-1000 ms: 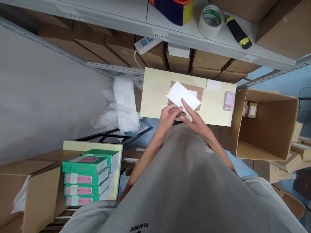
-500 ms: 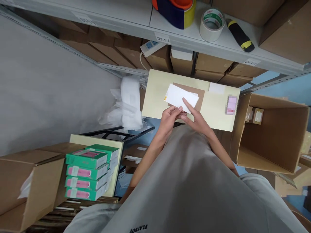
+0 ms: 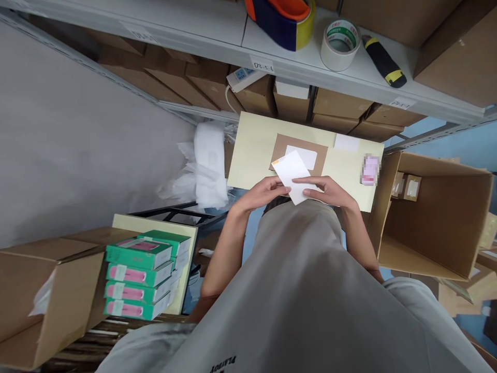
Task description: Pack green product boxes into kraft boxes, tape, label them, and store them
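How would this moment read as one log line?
left hand: holding white paper; right hand: touching paper; cream tabletop: flat brown cardboard bearing white label

A white paper (image 3: 290, 170) is held by the left hand (image 3: 264, 192) and the right hand (image 3: 332, 190) over some brown cardboard (image 3: 282, 147), whose white label (image 3: 306, 155) is partly covered. On the shelf (image 3: 194, 28) above, a tape roll (image 3: 334, 60) is placed beside a knife (image 3: 383, 60).

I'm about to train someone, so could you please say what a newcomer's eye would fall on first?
Probably the green boxes with pink markings at lower left, then the white paper held by the left hand and right hand at the near edge of the pale table. At the top, the tape roll and black tool on the grey shelf stand out.
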The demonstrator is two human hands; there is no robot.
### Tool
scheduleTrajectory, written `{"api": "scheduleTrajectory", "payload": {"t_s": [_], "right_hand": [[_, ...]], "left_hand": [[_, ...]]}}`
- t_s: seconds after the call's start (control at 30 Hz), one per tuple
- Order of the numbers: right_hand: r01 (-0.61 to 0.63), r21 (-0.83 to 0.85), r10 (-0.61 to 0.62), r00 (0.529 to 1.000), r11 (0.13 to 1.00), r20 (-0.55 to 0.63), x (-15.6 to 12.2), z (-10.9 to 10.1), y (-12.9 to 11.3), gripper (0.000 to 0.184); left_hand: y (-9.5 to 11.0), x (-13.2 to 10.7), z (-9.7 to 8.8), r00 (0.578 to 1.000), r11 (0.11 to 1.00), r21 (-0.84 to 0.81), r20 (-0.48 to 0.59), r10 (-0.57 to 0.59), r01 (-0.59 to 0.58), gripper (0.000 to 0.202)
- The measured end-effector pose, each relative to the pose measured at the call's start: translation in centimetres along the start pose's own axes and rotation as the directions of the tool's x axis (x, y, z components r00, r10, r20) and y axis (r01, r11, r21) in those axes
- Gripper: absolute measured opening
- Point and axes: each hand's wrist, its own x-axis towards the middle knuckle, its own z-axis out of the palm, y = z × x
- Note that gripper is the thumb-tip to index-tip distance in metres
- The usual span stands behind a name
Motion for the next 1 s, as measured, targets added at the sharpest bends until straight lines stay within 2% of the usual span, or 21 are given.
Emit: {"api": "scheduleTrajectory", "payload": {"t_s": [0.07,0.2,0.27,0.37,0.73,1.0], "right_hand": [[-0.003,-0.017,0.003,0.999,1.0,-0.037,0.0,0.2,0.1,0.053],[0.039,-0.063,-0.051,0.977,0.997,-0.209,0.2,0.9,0.4,0.06],[0.056,-0.099,-0.082,0.954,0.993,-0.288,0.2,1.3,0.3,0.065],[0.051,-0.156,-0.103,0.933,0.986,-0.345,0.4,1.5,0.0,0.074],[0.069,-0.165,-0.124,0.929,0.984,-0.35,0.9,1.8,-1.2,0.082],[0.045,-0.125,-0.086,0.933,0.991,-0.35,1.1,2.1,-1.0,0.086]], "left_hand": [[-0.1,0.1,0.2,1.0,1.0,-0.005,-0.009,0.008,-0.009,0.04],[-0.3,0.0,1.2,0.99,0.999,-0.037,-0.135,0.034,-0.039,0.05],[-0.2,-0.3,1.7,0.977,0.995,-0.055,-0.206,0.064,-0.077,0.053],[0.0,-0.8,2.5,0.944,0.987,-0.043,-0.301,0.133,-0.153,0.05],[0.6,-0.2,2.6,0.867,0.965,0.003,-0.44,0.236,-0.262,0.04],[0.9,-0.2,2.7,0.866,0.969,0.047,-0.439,0.239,-0.243,0.038]]}}
